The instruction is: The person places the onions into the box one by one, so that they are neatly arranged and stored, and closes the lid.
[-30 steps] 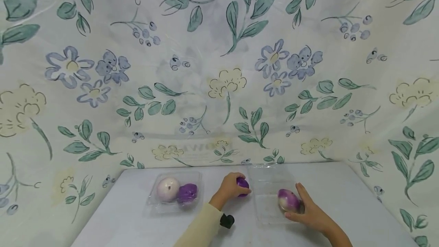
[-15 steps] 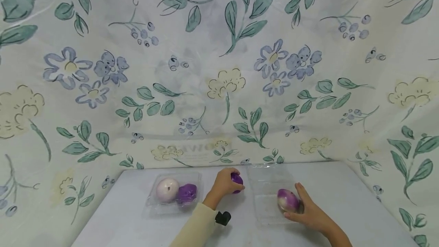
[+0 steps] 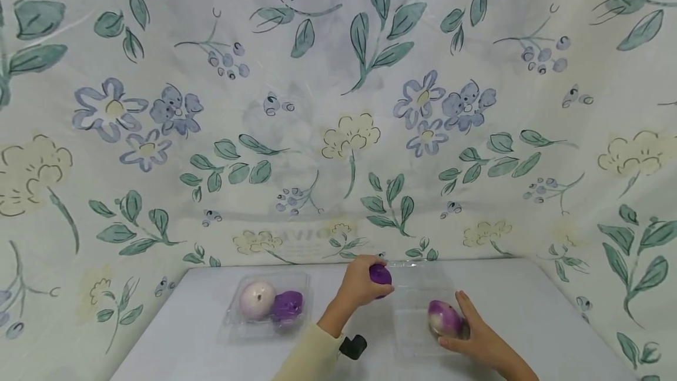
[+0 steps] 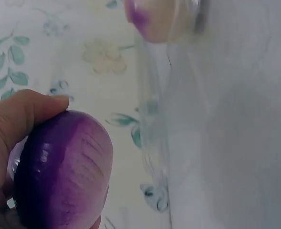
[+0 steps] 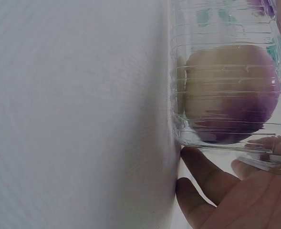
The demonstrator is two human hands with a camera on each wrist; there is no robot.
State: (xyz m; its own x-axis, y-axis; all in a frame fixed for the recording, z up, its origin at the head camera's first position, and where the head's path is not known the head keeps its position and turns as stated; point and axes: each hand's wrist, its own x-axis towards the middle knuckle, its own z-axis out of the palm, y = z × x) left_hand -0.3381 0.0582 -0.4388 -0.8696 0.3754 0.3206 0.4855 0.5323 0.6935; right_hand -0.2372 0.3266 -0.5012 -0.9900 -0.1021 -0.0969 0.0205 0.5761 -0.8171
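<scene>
My left hand (image 3: 359,281) grips a deep purple and pale pink turnip-like vegetable (image 4: 71,167), raised at the left back edge of a clear plastic box (image 3: 412,334). Thumb and fingers lie on opposite sides of it. Inside that box, at its right end, sits a second turnip (image 3: 443,318), white below and purple on top. My right hand (image 3: 478,334) holds the right end of the box, thumb in front and fingers behind. In the right wrist view, the turnip shows through the ribbed wall, with fingertips (image 5: 190,157) at the box's edge.
To the left, another clear plastic box (image 3: 248,332) holds a pale round vegetable (image 3: 258,300) and a purple one (image 3: 287,307). A black wrist camera (image 3: 353,347) sits on the left sleeve. Flower-patterned cloth (image 3: 338,134) hangs behind the white table (image 3: 174,334).
My left hand first drew slightly left with the vegetable, then rose and moved right toward the box. My right hand stays at the box. The head view has tilted a little upward.
</scene>
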